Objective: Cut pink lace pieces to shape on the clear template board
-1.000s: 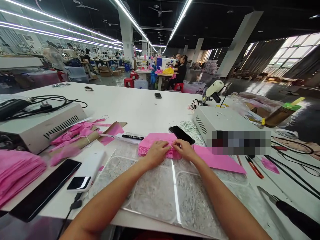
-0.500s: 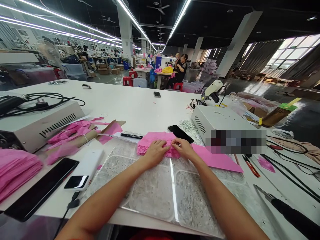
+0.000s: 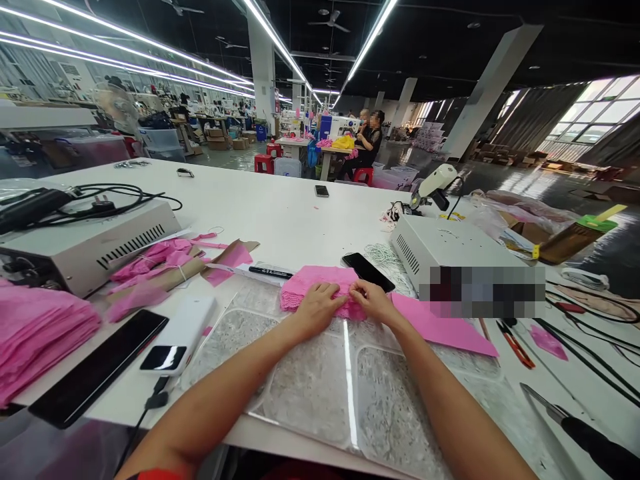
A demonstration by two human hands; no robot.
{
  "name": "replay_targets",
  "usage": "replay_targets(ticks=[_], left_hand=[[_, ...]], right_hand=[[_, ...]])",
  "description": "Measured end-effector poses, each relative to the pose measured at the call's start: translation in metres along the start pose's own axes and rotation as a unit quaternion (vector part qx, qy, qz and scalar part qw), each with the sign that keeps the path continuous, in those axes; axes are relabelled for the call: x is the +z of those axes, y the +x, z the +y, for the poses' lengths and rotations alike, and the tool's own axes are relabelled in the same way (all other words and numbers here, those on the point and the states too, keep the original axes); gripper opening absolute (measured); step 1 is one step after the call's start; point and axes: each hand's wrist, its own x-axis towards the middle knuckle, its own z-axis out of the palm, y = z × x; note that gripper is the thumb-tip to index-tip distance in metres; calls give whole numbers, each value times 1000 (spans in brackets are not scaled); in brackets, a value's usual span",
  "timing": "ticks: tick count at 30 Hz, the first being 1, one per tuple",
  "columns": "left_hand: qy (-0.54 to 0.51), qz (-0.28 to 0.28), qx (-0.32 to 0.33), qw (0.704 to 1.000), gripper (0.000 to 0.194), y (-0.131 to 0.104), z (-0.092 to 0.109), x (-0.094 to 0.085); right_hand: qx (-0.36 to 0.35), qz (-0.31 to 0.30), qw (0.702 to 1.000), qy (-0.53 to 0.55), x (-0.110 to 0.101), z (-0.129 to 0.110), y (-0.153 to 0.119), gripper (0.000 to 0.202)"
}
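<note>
A stack of pink fabric pieces (image 3: pixel 313 283) lies on a clear-covered grey board (image 3: pixel 310 393) in front of me. My left hand (image 3: pixel 319 308) rests flat on the stack with its fingers stretched out. At the stack's right edge, the fingers of my right hand (image 3: pixel 370 300) are pinched together on the pink fabric. Whether they grip one layer or several cannot be made out. A flat pink sheet (image 3: pixel 445 325) lies to the right of my right hand, partly on the board. Just behind the stack are a black marker (image 3: pixel 271 272) and a dark phone (image 3: pixel 367 270).
Grey metal boxes stand left (image 3: pixel 125 243) and right (image 3: pixel 450 243). On the left lie a pink fabric pile (image 3: pixel 40 340), a black slab (image 3: pixel 100 367) and a white power bank (image 3: pixel 183 330). Orange-handled pliers (image 3: pixel 517 347) and a black-handled tool (image 3: pixel 595 440) lie right. People sit beyond the table.
The whole view has shifted slightly, so things appear a little further right. Both hands stay at the pink stack, the right still pinching at its edge.
</note>
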Motion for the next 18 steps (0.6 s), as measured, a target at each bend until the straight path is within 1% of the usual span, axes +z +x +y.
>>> replay_targets(ticks=[5,8,10,13,15,16,18], left_hand=[[-20,11,-6,1000,35,1,3,0],[-39,30,-17,999,32,0,2,-6],[-52,52,-42,996,31,-4,-4,-13],[-62,93,-108,988,31,-19,-24,-27],[-60,113,-161,979,30,-33,-41,-35],[-57,119,-183,974,29,-40,-49,-39],[-50,125,-215,967,26,-54,-61,-43]], right_hand=[[25,-17,998,63,-4,-1,0,23],[38,-14,994,104,-9,-2,-2,26],[48,-12,990,130,-17,-6,-3,28],[51,-28,986,159,-35,-22,-9,28],[42,-50,984,166,-52,-37,-24,27],[35,-66,984,164,-61,-45,-36,25],[21,-123,986,108,-77,-54,-73,21]])
